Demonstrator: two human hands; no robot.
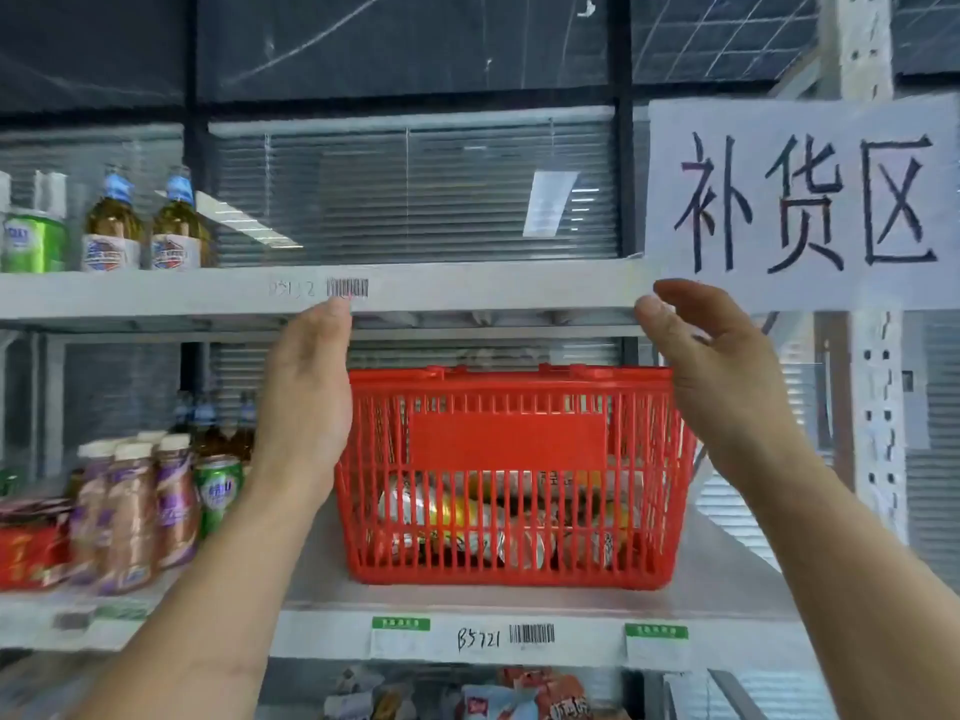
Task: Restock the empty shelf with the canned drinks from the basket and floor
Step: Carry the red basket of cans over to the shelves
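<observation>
Left hand: my left hand (306,387) is reaching up on the left side of the red basket, fingers (332,317) straight and together, holding nothing; the fingertips are showing against the front edge of the upper shelf, just under its barcode sticker.
Right hand: my right hand (717,376) is rising on the right side of the basket, palm turned inward, its fingers loosely bent and spread, gripping nothing; whether either hand is touching the basket I cannot tell.
Red basket: the red plastic basket (511,444) is sitting upright on the middle shelf (727,579), between my two hands, its handles folded down along the rim.
Canned drinks: the canned drinks (457,511) are lying on their sides in the bottom of the basket, showing through the slats; their labels are too blurred to read.
Upper shelf: the upper shelf (467,288) is standing bare above the basket, while its left end is carrying two amber bottles with blue caps (143,226) and a green can (34,241).
Middle shelf, left: purple-labelled bottles with white caps (135,511), a green can (218,493) and a red pack (31,558) are standing beside my left forearm.
Sign: a white paper sign with black handwritten characters (802,205) is hanging on the right upright, just above my right hand.
Shelf labels: a barcode sticker marked B5721 (506,636) is sitting on the middle shelf's front edge, flanked by green-topped price tags.
Lower shelf: snack packets (519,693) are lying below.
</observation>
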